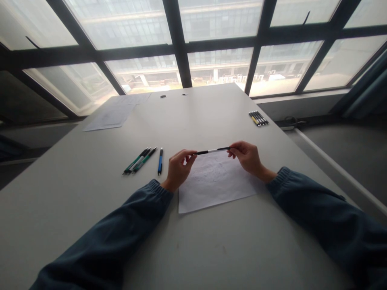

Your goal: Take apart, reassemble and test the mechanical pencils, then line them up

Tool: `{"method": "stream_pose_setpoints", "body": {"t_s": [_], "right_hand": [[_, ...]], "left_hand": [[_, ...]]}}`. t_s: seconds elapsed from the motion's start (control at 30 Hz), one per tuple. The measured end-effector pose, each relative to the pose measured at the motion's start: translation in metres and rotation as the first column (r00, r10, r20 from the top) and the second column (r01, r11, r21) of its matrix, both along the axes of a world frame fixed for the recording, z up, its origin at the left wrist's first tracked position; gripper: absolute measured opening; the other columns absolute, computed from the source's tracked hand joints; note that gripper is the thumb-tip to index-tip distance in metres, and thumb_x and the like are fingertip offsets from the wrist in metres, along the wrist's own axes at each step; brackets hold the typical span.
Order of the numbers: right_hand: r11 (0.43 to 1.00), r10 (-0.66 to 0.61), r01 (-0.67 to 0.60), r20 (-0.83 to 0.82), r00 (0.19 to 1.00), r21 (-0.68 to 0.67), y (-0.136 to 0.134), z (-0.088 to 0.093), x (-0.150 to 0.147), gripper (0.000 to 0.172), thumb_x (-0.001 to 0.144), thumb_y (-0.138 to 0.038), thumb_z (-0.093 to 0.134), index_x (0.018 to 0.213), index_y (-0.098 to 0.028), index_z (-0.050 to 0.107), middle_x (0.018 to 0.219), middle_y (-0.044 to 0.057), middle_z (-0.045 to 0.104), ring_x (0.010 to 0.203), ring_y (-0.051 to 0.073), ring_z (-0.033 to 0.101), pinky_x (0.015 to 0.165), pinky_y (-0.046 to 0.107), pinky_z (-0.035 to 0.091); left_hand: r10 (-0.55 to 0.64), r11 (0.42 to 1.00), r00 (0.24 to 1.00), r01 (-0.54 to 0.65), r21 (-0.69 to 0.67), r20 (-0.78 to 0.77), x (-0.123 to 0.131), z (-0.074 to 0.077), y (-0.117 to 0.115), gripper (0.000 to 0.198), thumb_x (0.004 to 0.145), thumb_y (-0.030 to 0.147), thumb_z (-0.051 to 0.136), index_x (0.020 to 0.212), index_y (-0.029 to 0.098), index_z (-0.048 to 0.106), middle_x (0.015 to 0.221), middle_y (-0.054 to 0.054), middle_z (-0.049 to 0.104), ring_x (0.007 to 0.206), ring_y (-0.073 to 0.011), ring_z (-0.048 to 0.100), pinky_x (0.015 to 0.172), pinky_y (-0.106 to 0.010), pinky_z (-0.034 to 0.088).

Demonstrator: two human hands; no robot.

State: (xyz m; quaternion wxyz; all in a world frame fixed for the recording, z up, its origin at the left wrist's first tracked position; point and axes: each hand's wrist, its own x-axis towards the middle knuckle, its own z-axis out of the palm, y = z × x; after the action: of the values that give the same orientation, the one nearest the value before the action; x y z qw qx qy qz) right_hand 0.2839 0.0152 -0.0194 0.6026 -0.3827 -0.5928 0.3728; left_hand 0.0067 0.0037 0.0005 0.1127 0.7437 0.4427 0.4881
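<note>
A black and white pen [211, 151] is held level between both hands, a little above a white sheet of paper [216, 183] with faint scribbles. My left hand [178, 169] pinches the pen's left end with curled fingers. My right hand [246, 156] pinches its right end. Both wrists rest on or near the sheet, and both arms wear dark blue sleeves.
On the grey table [75, 193], several green pens [139, 160] and a blue pen [160, 161] lie left of my hands. A row of dark pens [258, 118] sits near the right edge. More paper sheets [113, 114] lie at the far left, below large windows.
</note>
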Motion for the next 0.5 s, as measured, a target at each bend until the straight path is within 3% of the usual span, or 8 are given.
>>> {"method": "stream_pose_setpoints", "body": {"t_s": [0.5], "right_hand": [[1.000,-0.001,0.001,0.008,1.000,0.004,-0.0011,0.0002,0.0001,0.018,0.086,-0.034,0.075,0.089,-0.017,0.070,0.073,0.003,0.074,0.059,0.014,0.066,0.057,0.029,0.053]], "left_hand": [[0.015,1.000,0.999,-0.015,-0.011,-0.030,0.0006,0.0009,-0.0011,0.015,0.092,0.031,0.065,0.097,0.020,0.075,0.076,-0.002,0.069,0.064,-0.0120,0.057,0.065,-0.025,0.048]]}}
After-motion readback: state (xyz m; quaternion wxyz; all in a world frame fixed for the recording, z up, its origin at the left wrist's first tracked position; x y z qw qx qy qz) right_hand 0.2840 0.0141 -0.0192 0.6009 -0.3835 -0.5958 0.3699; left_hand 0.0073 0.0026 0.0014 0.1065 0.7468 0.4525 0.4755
